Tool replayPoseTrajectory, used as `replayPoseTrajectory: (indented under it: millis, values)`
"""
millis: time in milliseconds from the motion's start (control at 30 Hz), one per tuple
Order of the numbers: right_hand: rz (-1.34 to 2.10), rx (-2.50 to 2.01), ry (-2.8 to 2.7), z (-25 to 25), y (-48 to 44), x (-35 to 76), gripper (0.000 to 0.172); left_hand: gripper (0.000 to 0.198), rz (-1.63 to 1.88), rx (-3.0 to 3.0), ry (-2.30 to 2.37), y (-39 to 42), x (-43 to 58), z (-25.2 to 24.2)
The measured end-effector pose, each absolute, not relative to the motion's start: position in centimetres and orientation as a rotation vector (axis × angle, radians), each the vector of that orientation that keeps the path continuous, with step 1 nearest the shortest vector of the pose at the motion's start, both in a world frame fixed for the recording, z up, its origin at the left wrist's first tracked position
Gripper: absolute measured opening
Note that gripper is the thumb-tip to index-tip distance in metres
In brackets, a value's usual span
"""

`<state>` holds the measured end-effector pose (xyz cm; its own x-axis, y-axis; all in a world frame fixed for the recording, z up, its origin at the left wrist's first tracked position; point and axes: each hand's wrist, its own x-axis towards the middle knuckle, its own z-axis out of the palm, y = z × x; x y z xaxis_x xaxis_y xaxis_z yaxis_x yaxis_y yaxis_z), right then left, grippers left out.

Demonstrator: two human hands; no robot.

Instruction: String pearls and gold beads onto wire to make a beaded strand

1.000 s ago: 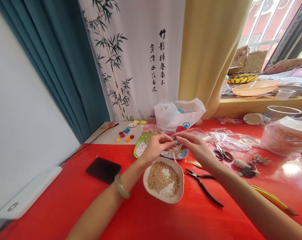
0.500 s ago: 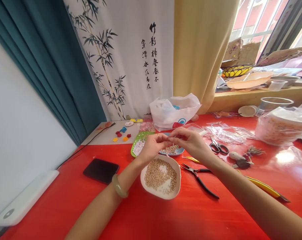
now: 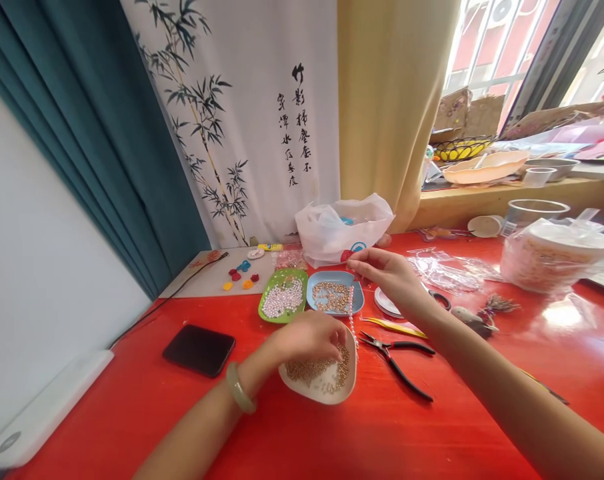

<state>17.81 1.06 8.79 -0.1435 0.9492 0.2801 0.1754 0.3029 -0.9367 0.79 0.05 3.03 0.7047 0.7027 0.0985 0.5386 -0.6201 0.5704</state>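
My left hand (image 3: 309, 339), with a pale green bangle (image 3: 240, 389) on the wrist, reaches over the white tray (image 3: 322, 399) of small gold beads (image 3: 309, 370). Its fingers curl together, pointing down among the beads; whatever is between them is hidden. Held higher, on the right, my right hand (image 3: 385, 270) pinches the top of a beaded string (image 3: 352, 310). Pale pinkish beads hang along its lower part, past the blue tray (image 3: 359, 307) and the white tray's edge. The blue tray holds gold beads; the green tray (image 3: 265, 315) beside it holds pearly white ones.
Pliers (image 3: 402, 367) lie open right of the white tray, near yellow-handled tweezers (image 3: 389, 325). Scissors (image 3: 439, 300) are partly hidden behind my right hand. A black phone (image 3: 199, 350) lies left. Behind are a plastic bag (image 3: 327, 230) and a wrapped tub (image 3: 555, 257).
My hands were together above the blue tray. The left has come down to the white tray; the right stays up with the beaded string, now visible hanging. The view has shifted slightly.
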Motion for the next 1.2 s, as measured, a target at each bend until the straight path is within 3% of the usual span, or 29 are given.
replayPoseTrajectory:
  millis: [200,367,533,733,867,1200]
  values:
    - [0.957,-1.053,-1.565,8.9,0.9,17.9,0.021,0.015,0.315,2.727,0.914,-0.6,1.8,2.0]
    - [0.954,-1.055,-1.573,9.1,0.7,17.9,0.019,0.004,0.018,2.655,0.971,-0.2,1.6,2.6]
    - [0.977,-1.044,-1.592,9.2,0.6,17.8,0.02,0.012,-0.173,2.502,0.948,0.1,0.9,4.2]
    - [0.95,-1.039,-1.624,8.8,1.0,17.8,0.021,0.016,0.143,2.378,1.005,2.3,-2.7,6.2]
    - [0.944,-1.033,-1.639,8.5,1.1,17.8,0.021,0.014,0.372,2.249,1.47,5.0,-5.9,5.5]
    - [1.057,-0.997,-1.599,8.3,1.1,17.5,0.019,0.018,0.238,2.145,1.397,8.0,-7.0,1.0]
